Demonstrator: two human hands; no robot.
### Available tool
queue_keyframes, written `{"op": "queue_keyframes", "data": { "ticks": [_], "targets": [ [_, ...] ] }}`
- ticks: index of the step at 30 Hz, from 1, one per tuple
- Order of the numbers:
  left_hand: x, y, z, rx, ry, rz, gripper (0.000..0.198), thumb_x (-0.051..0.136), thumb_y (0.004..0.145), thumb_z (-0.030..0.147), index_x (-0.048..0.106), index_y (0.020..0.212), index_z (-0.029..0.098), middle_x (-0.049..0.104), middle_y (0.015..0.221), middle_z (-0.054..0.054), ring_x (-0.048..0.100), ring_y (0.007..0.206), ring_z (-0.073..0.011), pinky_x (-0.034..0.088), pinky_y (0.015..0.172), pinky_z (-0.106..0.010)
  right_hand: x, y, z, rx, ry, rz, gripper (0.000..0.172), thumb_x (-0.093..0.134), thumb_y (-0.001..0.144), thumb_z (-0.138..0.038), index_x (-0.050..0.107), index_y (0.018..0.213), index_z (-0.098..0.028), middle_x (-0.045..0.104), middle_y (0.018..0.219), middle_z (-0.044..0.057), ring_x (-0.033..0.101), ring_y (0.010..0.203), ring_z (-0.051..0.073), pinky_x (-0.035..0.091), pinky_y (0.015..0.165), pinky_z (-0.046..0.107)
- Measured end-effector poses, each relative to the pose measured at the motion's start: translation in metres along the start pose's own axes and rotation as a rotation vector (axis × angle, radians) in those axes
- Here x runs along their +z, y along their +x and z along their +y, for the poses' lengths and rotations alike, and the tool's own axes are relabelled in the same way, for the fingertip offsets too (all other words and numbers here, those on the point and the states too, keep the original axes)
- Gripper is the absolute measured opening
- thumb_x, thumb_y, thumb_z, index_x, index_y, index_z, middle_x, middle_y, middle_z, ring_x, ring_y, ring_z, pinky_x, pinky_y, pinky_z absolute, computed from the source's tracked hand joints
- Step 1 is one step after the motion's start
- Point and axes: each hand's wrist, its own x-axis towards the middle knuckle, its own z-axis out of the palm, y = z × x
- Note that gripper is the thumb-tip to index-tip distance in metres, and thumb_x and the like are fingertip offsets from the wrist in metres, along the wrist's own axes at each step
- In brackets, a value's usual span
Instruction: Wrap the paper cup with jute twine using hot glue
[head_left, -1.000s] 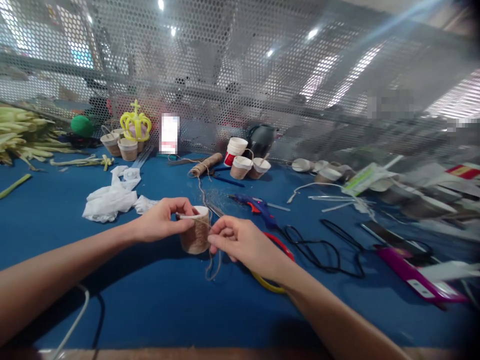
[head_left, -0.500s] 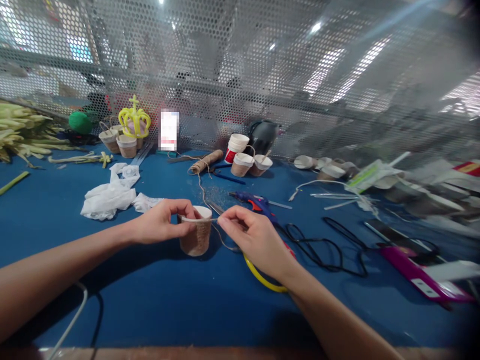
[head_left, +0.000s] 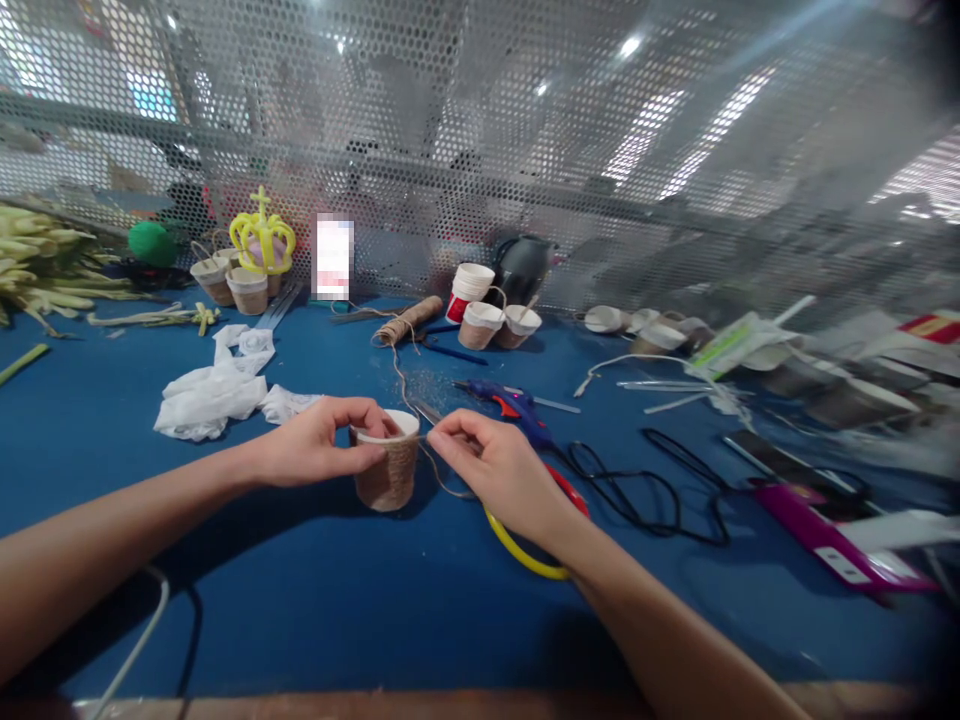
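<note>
On the near part of the blue tabletop [head_left: 337,600] I have the small tapered white paper cup wound in brown twine [head_left: 390,475], roughly upright between my hands. The step in hand looks to me like drawing a length of thin brown twine [head_left: 448,488] snug against the wall just below the rim. To do it well, I would steady the cup without squeezing the soft paper out of round, pull level and evenly, and seat the strand against the winding with no gap.

My left hand [head_left: 330,442] is closed in a loose pinch on the cup, fingers inside the rim and thumb outside. My right hand [head_left: 499,465] has thumb and fingertips pressed together on the twine, just beside the cup; its other fingers are curled.

The red-and-yellow looped handles [head_left: 525,552], apparently of scissors, lie partly hidden by my right hand. Beyond is a blue glue gun with a red trigger [head_left: 531,418], then the brown cylindrical twine spool [head_left: 411,320], and farther right, two twine-wrapped paper cups with handles [head_left: 480,328] below the grey perforated metal screen [head_left: 420,130]
</note>
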Motion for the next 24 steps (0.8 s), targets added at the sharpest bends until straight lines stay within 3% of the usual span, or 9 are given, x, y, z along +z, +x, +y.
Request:
{"op": "queue_keyframes", "data": {
  "ticks": [8,24],
  "targets": [
    [-0.0013,0.0000,-0.0019,0.002,-0.029,-0.022,0.012,0.052,0.079,0.021,0.048,0.070,0.013,0.061,0.101,-0.010,0.054,0.099,-0.0198,0.041,0.083,-0.031,0.0021,0.0033,0.0029,0.000,0.021,0.000,0.021,0.046,0.081,-0.032,0.055,0.070,-0.016,0.054,0.059,0.000,0.045,0.051,0.010,0.035,0.046,0.022],
    [-0.0046,-0.0011,0.0062,-0.061,-0.363,-0.135,0.017,0.061,0.075,0.024,0.049,0.069,0.013,0.061,0.102,-0.011,0.052,0.105,-0.0216,0.039,0.087,-0.036,-0.0044,-0.0013,0.0037,0.004,0.137,-0.029,0.017,0.049,0.080,-0.030,0.053,0.070,-0.017,0.051,0.059,-0.002,0.044,0.050,0.009,0.037,0.045,0.020]
  ]
}}
